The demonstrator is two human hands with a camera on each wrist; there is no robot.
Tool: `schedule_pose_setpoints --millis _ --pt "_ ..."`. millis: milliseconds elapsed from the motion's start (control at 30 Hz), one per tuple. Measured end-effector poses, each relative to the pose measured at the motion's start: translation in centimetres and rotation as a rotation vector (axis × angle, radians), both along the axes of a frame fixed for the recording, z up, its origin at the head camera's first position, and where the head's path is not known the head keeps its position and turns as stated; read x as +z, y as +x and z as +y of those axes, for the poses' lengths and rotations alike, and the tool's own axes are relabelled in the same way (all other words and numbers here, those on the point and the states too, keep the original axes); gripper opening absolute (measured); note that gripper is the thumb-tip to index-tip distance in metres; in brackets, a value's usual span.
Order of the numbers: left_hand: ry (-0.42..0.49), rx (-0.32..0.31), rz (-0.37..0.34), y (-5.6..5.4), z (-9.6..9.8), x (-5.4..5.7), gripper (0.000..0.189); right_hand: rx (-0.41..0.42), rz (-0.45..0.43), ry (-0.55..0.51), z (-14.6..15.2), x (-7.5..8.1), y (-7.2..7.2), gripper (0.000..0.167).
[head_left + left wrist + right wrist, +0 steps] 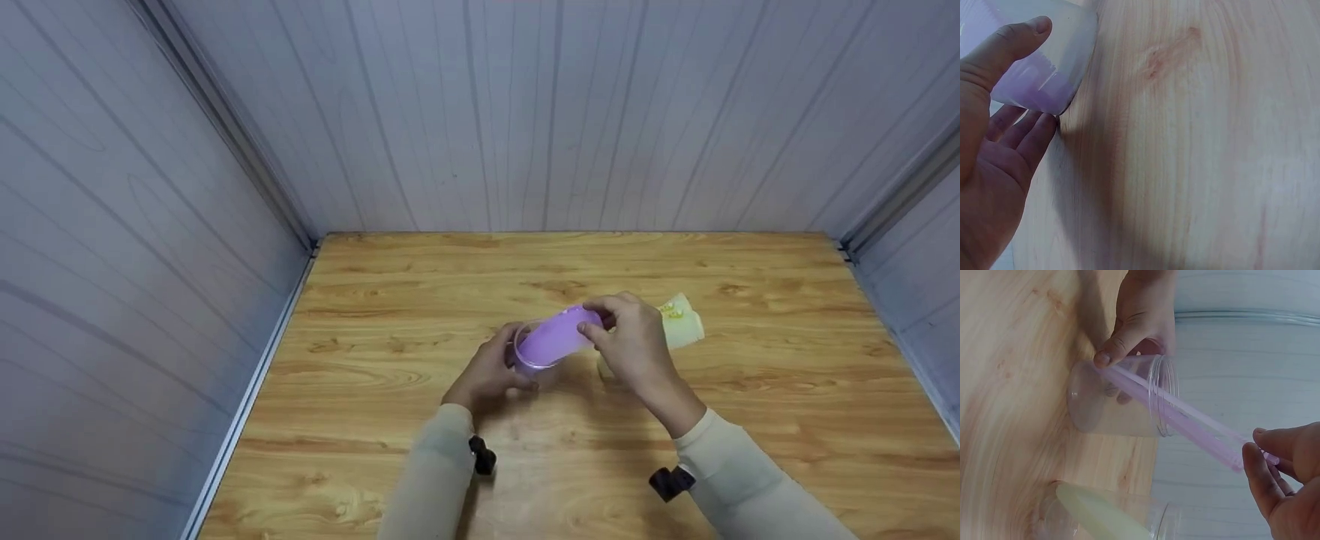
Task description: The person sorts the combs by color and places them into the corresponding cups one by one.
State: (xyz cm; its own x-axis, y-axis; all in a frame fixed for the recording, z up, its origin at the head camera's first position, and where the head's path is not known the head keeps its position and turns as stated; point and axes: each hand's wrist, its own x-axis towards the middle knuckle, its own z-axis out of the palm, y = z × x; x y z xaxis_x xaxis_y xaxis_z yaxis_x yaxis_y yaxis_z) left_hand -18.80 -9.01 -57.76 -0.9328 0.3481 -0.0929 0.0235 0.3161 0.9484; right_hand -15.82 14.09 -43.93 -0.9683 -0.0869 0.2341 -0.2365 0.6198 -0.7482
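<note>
My left hand (495, 367) grips a clear plastic jar (1086, 399), thumb on one side and fingers on the other. The jar stands on the table with its threaded mouth up. A flat purple piece (556, 339), thin and two-layered from the side, slants down through the mouth into it. Its lower end shows through the wall in the left wrist view. With thumb and fingertips, my right hand (637, 341) pinches the upper end, which sticks out above the rim.
A second clear jar (1050, 520) stands right of the first, partly behind my right hand in the head view. From it leans a pale yellow flat piece (682, 330) with a yellow print. Grey panel walls (510, 112) border the wooden table (390, 322).
</note>
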Motion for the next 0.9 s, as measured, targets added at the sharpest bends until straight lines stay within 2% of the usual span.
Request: schedule_pose_setpoints --millis 367,533,733,900 --pt "-0.011 -0.001 0.012 0.4 0.2 0.2 0.095 -0.042 0.027 0.091 0.2 -0.9 -0.6 0.027" --pt "-0.094 0.012 0.054 0.6 -0.3 0.3 0.098 -0.011 0.017 0.101 0.2 -1.0 -0.5 0.036" --pt "-0.158 0.019 0.078 1.2 -0.8 0.7 0.098 0.027 0.011 0.074 0.4 -0.6 0.0 0.047" --pt "-0.219 0.024 0.113 1.9 -1.6 1.4 0.097 0.043 0.045 0.056 1.2 -0.2 1.3 0.05"
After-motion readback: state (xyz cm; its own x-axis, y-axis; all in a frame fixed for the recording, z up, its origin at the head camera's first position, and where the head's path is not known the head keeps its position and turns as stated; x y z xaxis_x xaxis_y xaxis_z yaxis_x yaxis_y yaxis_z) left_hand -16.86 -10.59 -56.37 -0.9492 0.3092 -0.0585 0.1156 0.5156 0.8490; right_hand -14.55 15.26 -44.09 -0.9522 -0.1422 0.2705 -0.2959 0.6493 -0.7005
